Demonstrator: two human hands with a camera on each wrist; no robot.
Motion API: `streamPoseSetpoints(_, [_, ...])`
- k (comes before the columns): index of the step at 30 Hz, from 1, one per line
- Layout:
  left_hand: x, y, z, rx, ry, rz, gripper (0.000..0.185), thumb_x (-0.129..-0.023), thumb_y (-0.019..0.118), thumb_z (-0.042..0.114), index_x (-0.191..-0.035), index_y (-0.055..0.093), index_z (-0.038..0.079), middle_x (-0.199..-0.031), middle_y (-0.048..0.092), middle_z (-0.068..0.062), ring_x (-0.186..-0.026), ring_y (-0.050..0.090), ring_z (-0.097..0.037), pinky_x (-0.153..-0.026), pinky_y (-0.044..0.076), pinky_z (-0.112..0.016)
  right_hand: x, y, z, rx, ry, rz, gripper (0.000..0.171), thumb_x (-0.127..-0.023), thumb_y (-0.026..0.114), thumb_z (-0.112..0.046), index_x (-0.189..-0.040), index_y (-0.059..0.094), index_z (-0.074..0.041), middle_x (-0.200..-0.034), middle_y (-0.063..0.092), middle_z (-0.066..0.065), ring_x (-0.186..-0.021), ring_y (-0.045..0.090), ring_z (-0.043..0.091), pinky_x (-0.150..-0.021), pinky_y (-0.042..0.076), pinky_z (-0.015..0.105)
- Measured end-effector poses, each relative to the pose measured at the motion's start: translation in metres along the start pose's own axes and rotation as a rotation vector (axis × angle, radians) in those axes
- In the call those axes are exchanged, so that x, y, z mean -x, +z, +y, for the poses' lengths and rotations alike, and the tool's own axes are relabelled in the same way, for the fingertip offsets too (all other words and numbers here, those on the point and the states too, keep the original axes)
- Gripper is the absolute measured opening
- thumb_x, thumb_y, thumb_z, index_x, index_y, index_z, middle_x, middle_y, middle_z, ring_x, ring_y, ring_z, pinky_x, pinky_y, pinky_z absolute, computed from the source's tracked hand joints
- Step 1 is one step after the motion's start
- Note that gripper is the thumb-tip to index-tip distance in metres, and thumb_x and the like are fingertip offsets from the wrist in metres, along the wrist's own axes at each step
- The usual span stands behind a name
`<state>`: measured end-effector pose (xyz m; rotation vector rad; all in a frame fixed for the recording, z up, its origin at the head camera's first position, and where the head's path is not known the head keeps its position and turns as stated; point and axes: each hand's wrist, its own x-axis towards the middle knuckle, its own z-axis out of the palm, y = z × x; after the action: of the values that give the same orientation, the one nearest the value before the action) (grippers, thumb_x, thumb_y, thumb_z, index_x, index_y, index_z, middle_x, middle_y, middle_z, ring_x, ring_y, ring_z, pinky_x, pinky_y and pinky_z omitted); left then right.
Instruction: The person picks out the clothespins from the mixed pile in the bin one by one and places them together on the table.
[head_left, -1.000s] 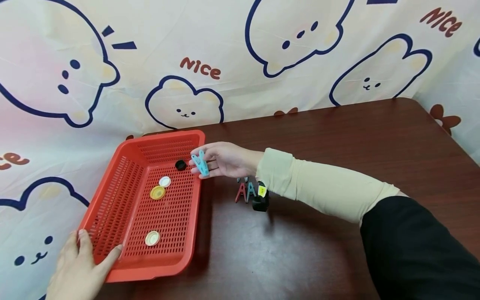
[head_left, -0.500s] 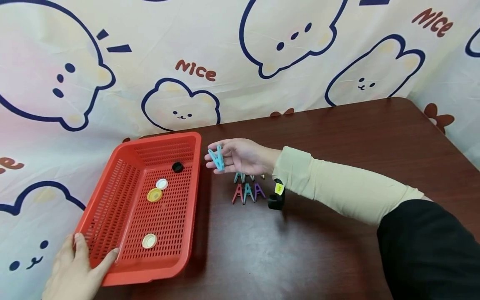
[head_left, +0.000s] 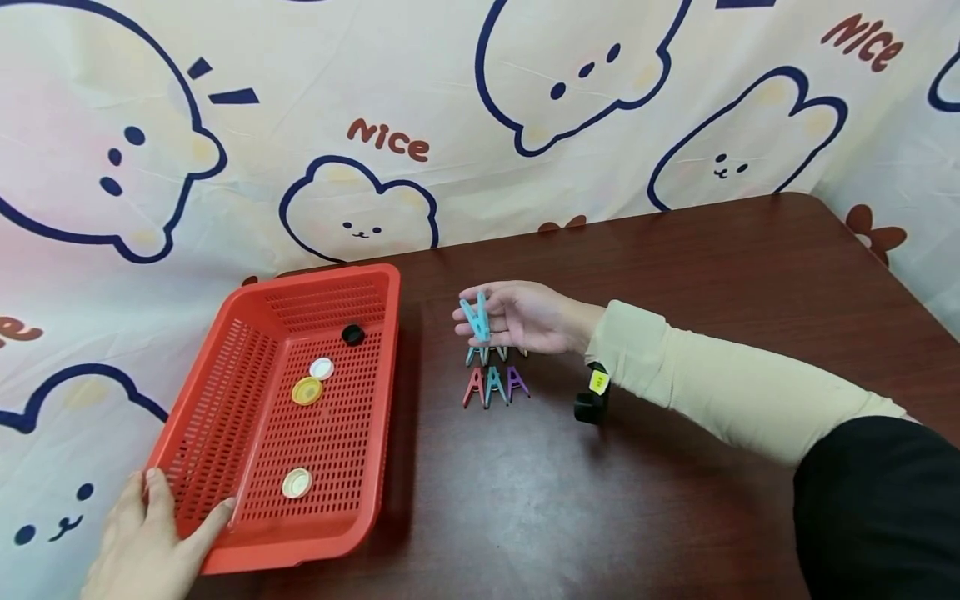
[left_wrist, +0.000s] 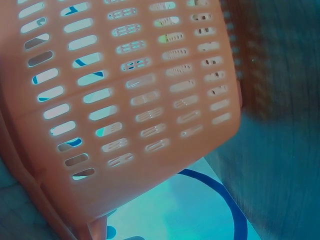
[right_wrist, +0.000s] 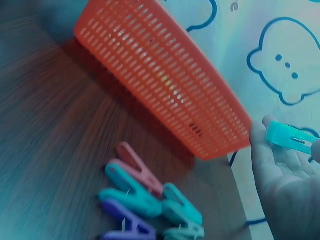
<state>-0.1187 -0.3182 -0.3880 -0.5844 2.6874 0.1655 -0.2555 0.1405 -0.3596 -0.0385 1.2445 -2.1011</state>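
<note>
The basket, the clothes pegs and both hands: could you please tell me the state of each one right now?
Basket: flat on the table, upright, holding four bottle caps.
Blue peg: lifted off the table, pinched in the right hand.
Pegs on the table: lying together beside the basket, untouched.
Left hand: gripping the basket's near corner.
Bottle caps: lying loose on the basket floor.

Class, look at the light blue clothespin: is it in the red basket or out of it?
Out. The right hand pinches the light blue clothespin above the table, beside the red basket.
</note>
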Motion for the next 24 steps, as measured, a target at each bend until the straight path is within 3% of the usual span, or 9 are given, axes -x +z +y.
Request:
streamPoseSetpoints(7, [0.001,-0.001,0.001,0.004,-0.002,-0.004,0.114,-0.099,0.049,0.064,-0.150,-0.009,-0.020,-0.152,-0.003,-0.047,-0.133,0.014,-0.066,-0.105,0.029,-0.080,0.019,-0.024,0.007,-0.045,-0.006,0.029,0.056,-0.105,0.031,0.002,-0.161,0.023,0.001,-0.163,0.029,0.029,-0.149,0.034,0.042,-0.119,0.029,0.051])
streamPoseSetpoints(11, [0.001,-0.002,0.001,0.005,-0.003,-0.003,0.114,-0.100,0.049,0.064,-0.150,-0.007,-0.021,-0.151,-0.002,-0.047,-0.133,0.015,-0.066,-0.105,0.029,-0.080,0.031,-0.036,0.011,-0.057,0.002,0.045,0.059,-0.106,0.031,0.001,-0.164,0.018,0.000,-0.165,0.025,0.028,-0.147,0.038,0.041,-0.117,0.033,0.048])
streamPoseSetpoints(17, [0.002,-0.002,0.001,0.005,-0.005,0.000,0.114,-0.099,0.048,0.065,-0.150,-0.007,-0.021,-0.151,-0.001,-0.047,-0.132,0.016,-0.065,-0.105,0.030,-0.079,0.047,-0.052,0.018,-0.091,0.012,0.081,0.061,-0.106,0.030,0.001,-0.165,0.014,-0.001,-0.165,0.026,0.027,-0.128,0.057,0.031,-0.114,0.039,0.046])
streamPoseSetpoints(24, [0.002,-0.002,0.002,0.011,-0.013,-0.003,0.115,-0.099,0.048,0.066,-0.151,-0.009,-0.020,-0.152,-0.002,-0.046,-0.132,0.016,-0.065,-0.105,0.029,-0.079,0.061,-0.072,0.025,-0.070,0.017,0.143,0.059,-0.107,0.031,0.000,-0.164,0.015,-0.002,-0.163,0.027,0.027,-0.130,0.058,0.031,-0.110,0.045,0.044])
